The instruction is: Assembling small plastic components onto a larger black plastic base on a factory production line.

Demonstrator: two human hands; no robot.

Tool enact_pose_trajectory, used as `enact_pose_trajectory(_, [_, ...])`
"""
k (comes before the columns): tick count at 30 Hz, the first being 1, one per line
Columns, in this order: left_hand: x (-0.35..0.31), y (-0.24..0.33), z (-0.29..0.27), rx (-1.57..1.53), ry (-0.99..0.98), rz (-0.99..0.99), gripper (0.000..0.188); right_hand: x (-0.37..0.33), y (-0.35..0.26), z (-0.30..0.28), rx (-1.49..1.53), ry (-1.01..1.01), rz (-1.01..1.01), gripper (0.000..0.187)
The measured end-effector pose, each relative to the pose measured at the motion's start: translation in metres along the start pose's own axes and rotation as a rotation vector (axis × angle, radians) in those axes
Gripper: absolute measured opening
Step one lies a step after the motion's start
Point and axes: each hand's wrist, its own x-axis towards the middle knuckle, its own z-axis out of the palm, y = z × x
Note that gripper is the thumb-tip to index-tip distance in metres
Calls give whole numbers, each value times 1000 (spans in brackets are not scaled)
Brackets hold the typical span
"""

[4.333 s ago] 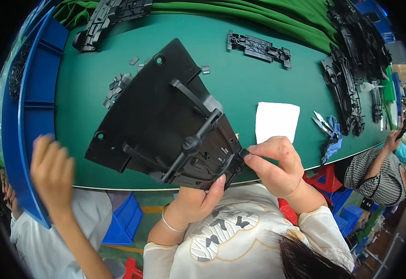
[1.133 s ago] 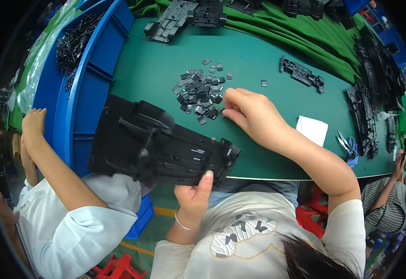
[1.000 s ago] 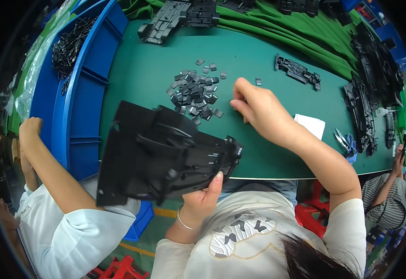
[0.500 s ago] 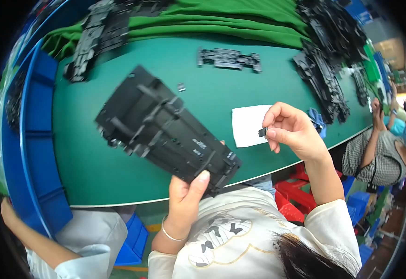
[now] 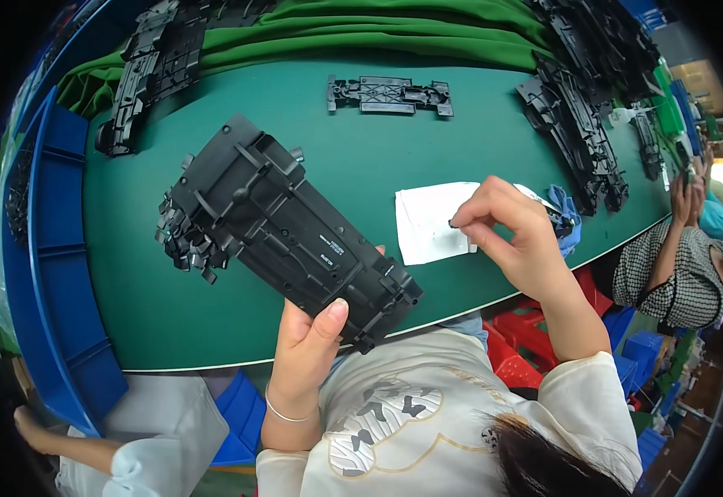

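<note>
My left hand grips the near end of a long black plastic chassis, thumb on its top face. The chassis is tilted over the green table, its far end pointing up and left. My right hand is closed in a pinch above a white sheet. Only a dark edge of a small black plastic part shows at its fingertips; the rest is hidden by the fingers. Several small black pieces lie in a heap, partly covered by the chassis.
A flat black frame lies at the back of the green table. Black mouldings are stacked at the right, others at the far left. Blue bins line the left edge. A blue cloth lies right. Other people sit at both sides.
My left hand has shifted slightly left with the chassis. My right hand has turned its fingertips downward over the white sheet, and the small part is now mostly hidden.
</note>
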Motion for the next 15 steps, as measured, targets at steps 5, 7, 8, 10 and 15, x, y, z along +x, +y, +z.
enact_pose_trajectory(5, [1, -1, -4, 1, -26, -20, 47, 0, 0, 3, -90, -13, -59, 14])
enact_pose_trajectory(7, [0, 0, -4, 1, -23, -25, 47, -1, 2, 0, -171, -49, -73, 14])
enact_pose_trajectory(8, [0, 0, -4, 2, -23, -28, 47, 0, 1, 1, -171, -50, -72, 14])
enact_pose_trajectory(10, [0, 0, -4, -1, -24, -27, 48, 2, -1, 5, -237, 13, -167, 14])
enact_pose_trajectory(15, [-1, -1, -5, 3, -34, -26, 48, 1, 11, 11, -369, 67, -238, 14])
